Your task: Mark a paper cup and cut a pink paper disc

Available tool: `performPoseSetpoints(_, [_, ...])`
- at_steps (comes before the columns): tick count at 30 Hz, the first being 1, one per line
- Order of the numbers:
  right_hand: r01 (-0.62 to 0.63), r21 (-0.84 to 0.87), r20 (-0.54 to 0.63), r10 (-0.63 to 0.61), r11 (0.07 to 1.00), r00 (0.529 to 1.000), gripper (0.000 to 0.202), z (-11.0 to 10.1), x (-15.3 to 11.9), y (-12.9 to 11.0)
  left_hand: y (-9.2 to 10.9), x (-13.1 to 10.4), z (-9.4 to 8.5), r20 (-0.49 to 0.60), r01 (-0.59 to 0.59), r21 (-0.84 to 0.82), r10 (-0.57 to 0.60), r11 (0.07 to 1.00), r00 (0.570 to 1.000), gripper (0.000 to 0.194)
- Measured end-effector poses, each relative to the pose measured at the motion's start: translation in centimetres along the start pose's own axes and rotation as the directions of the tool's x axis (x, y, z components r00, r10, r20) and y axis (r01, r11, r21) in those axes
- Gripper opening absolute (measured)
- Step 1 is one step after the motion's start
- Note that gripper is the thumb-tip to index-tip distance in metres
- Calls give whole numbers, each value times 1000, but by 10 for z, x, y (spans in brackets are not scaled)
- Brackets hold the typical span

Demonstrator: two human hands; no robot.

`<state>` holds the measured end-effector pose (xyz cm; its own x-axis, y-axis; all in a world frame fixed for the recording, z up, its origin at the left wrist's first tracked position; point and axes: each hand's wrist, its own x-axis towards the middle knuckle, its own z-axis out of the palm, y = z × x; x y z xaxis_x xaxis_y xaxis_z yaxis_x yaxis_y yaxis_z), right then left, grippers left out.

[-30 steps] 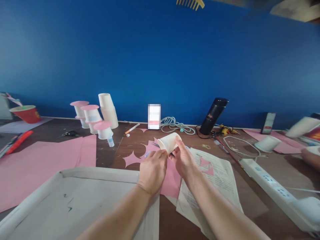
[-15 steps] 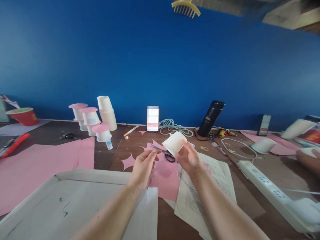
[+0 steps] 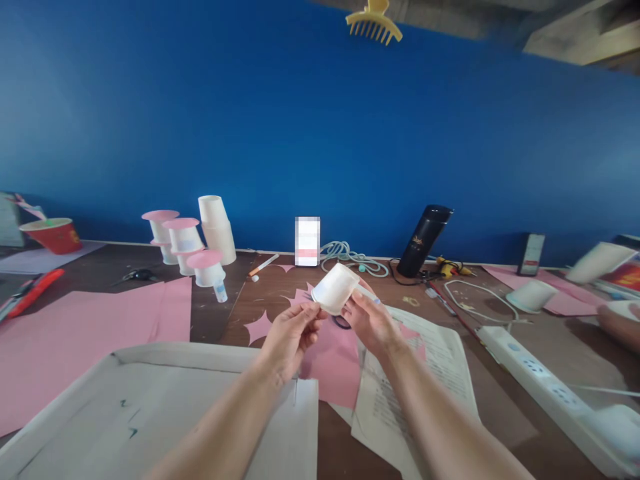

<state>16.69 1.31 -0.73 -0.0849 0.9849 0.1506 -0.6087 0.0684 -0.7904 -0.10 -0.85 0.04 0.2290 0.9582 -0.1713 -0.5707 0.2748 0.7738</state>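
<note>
A white paper cup (image 3: 336, 288) is held tilted, base up, above the middle of the table. My left hand (image 3: 297, 330) pinches its rim at the lower left. My right hand (image 3: 373, 320) grips its right side, and a pale stick-like item (image 3: 367, 291) shows by those fingers; its kind is unclear. Below lie a sheet of pink paper (image 3: 333, 373) and scissors (image 3: 342, 323), now mostly hidden behind the cup and my right hand. A star-shaped pink scrap (image 3: 259, 327) lies left of my left hand.
Paper cups with pink discs (image 3: 184, 235) and a cup stack (image 3: 217, 233) stand at the back left. A phone (image 3: 307, 241), cable (image 3: 350, 257) and black flask (image 3: 425, 240) line the wall. A power strip (image 3: 530, 373) and another person's hand (image 3: 620, 323) are at the right.
The cup has moved slightly left and turned in my right hand. My left hand has come to its rim, where before it was apart from the cup. The scissors are now largely covered.
</note>
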Motion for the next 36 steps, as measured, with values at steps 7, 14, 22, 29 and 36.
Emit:
performPoseSetpoints(7, [-29, -38, -3, 29, 999, 1000, 52, 3, 0, 3, -9, -1, 9, 38, 37, 117, -42, 992, 998, 24])
performPoseSetpoints(14, [-33, -52, 25, 35, 998, 999, 40, 2, 1, 3, -8, -4, 9, 97, 16, 191, -35, 981, 995, 26])
performPoseSetpoints(22, [-21, -56, -37, 19, 998, 999, 45, 8, -2, 1, -3, -2, 5, 82, 87, -130, -77, 988, 994, 9])
performPoseSetpoints(29, [-48, -84, -108, 39, 995, 993, 41, 4, 0, 1, 24, 14, -12, -178, -153, -209, 116, 966, 977, 7])
performPoseSetpoints(36, [-102, -106, -107, 91, 989, 990, 39, 5, -2, 5, 38, 36, -42, -469, -378, -203, 249, 904, 847, 15])
